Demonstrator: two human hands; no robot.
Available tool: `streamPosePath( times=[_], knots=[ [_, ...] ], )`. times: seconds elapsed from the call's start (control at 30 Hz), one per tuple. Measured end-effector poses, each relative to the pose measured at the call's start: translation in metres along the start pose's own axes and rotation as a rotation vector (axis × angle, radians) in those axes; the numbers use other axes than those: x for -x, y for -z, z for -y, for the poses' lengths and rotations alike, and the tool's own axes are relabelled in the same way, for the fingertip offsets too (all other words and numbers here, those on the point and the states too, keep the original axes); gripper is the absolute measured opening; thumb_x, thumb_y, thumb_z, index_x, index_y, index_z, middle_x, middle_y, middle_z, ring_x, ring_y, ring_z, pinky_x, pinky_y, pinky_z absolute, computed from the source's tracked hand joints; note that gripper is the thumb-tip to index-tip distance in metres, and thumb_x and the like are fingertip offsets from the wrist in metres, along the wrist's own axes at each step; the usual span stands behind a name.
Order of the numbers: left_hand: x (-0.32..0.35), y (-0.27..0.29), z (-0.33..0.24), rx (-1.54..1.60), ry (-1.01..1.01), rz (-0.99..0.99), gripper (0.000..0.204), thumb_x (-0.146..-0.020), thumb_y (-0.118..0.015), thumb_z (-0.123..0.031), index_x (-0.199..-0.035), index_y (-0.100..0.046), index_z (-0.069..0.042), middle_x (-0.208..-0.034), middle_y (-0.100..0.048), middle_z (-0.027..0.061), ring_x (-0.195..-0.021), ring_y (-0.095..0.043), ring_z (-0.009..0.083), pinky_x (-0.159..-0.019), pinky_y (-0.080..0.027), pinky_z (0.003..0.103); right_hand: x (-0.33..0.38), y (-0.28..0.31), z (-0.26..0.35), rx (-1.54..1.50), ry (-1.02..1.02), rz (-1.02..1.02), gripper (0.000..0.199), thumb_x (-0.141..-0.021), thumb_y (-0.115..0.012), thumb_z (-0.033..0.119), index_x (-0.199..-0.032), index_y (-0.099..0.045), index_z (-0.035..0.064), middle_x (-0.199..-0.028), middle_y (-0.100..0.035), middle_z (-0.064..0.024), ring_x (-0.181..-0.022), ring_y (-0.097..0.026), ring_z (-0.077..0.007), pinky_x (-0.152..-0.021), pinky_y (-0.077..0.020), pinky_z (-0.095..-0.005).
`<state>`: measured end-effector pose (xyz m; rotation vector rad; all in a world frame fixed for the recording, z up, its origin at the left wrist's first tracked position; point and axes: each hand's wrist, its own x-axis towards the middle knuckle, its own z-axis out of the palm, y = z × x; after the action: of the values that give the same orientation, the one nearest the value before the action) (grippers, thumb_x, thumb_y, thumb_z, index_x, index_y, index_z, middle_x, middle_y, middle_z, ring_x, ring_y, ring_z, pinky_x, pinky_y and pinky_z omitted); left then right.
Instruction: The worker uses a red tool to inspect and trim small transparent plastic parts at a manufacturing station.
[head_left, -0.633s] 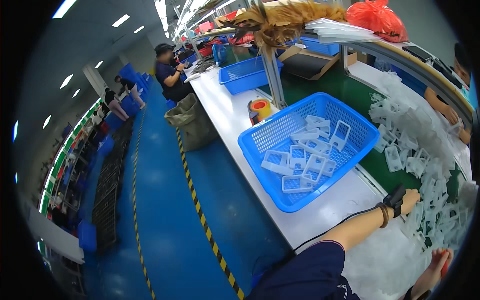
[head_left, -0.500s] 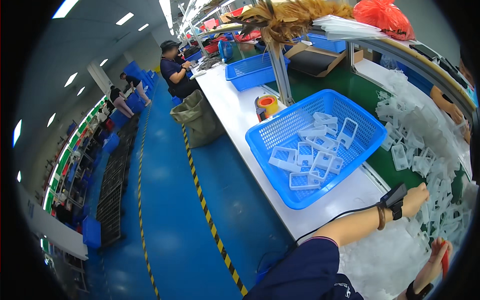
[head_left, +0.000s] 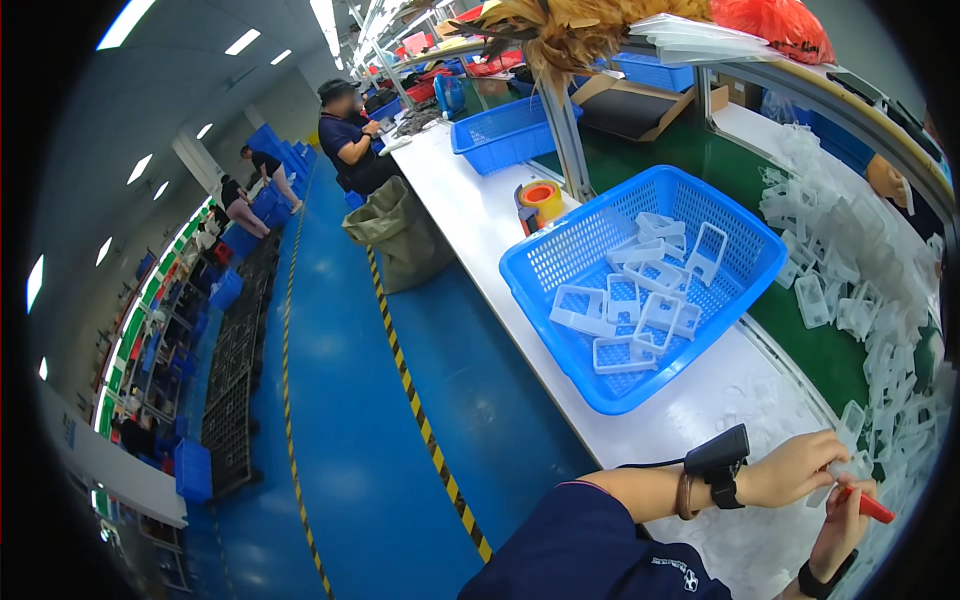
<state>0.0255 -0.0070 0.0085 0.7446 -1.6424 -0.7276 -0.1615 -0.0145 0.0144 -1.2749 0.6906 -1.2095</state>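
My left hand [head_left: 792,470], with a black band at its wrist, is closed on a translucent plastic frame [head_left: 852,466] at the lower right. Close beside it, my right hand [head_left: 840,532] grips a red-handled tool [head_left: 872,506]; its working end is hidden by the fingers and the frame. Just beyond both hands spreads a heap of translucent plastic frames [head_left: 895,375]. Up and to the left of my hands, a blue perforated basket [head_left: 545,335] holds several similar rectangular frames [head_left: 657,318].
An orange-yellow tape roll [head_left: 541,197] stands behind the basket. Farther back are another blue basket [head_left: 500,150] and an open cardboard box [head_left: 640,110]. A metal post [head_left: 563,140] rises from the bench. Another person's hand [head_left: 886,180] is across the heap. A seated co-worker [head_left: 345,140] is farther along.
My left hand has drawn back from the heap toward me with a plastic frame. My right hand has come up beside it with the red-handled tool. The view has shifted slightly.
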Motion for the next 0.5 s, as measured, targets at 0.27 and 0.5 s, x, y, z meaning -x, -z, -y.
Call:
streamPosePath(
  times=[0.27,0.5],
  knots=[
    [0.014,-0.003,0.009,0.044,0.037,0.021,0.023,-0.072,-0.057,-0.003,-0.094,-0.052,-0.004,-0.084,-0.049,0.0113,-0.080,-0.049,0.0300,-0.068,-0.040,0.037,0.007,0.004,-0.014,-0.055,-0.071,0.049,0.016,-0.092,-0.045,0.022,-0.087,-0.044,0.0070,-0.090,-0.053,-0.0067,-0.057,-0.041,-0.0076,-0.051,-0.0307,-0.0185],
    [0.011,0.006,-0.002,0.046,-0.045,0.021,0.023,-0.071,-0.061,-0.008,-0.093,-0.054,-0.004,-0.084,-0.049,0.0099,-0.081,-0.049,0.0282,-0.071,-0.040,0.035,0.010,0.004,-0.014,-0.071,-0.065,-0.027,0.016,-0.092,-0.046,0.023,-0.087,-0.043,0.0080,-0.090,-0.046,-0.0036,-0.065,-0.043,-0.0075,-0.053,-0.0317,-0.0178]
  ],
)
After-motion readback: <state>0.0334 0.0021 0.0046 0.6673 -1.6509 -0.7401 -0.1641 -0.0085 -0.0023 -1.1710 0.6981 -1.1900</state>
